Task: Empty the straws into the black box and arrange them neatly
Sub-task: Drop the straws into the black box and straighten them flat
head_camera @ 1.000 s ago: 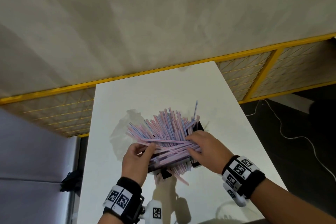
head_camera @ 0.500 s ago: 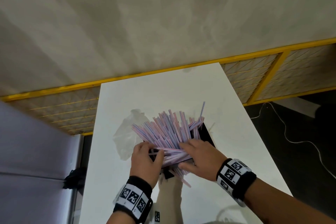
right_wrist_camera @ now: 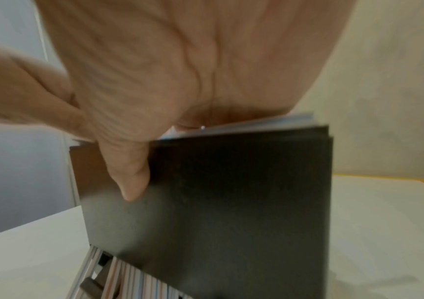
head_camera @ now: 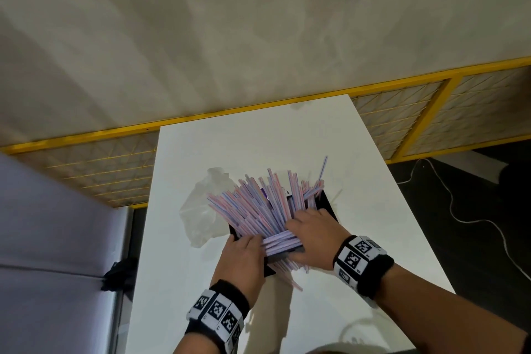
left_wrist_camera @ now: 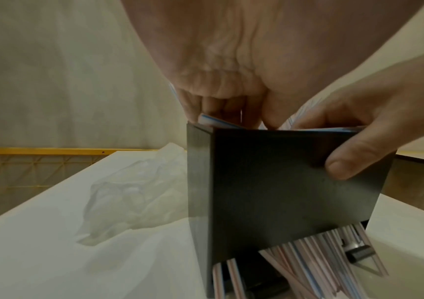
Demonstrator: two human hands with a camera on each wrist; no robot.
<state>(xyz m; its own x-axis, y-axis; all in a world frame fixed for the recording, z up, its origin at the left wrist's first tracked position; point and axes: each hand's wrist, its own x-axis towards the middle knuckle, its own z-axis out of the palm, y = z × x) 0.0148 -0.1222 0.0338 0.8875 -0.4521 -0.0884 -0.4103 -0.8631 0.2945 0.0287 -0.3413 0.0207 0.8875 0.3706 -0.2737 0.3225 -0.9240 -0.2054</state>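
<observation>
straws (head_camera: 267,210) fan from the black box (head_camera: 326,204), both left hand (head_camera: 242,259) and right hand (head_camera: 313,234) gripping a bundle.

The left hand (left_wrist_camera: 231,66) dips its fingers into the black box (left_wrist_camera: 282,186) among straws (left_wrist_camera: 308,269); a crumpled plastic bag (left_wrist_camera: 134,194) lies at nine o'clock.

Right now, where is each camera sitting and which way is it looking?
Head view: on the person's head, looking down at the white table, the straws, the left hand and the right hand.
Left wrist view: on the left wrist, facing the black box; fingers of both hands show.
Right wrist view: on the right wrist, facing the box's near wall; the palm and thumb show.
Shared: both wrist views see the box wall with straws poking out beneath.
</observation>
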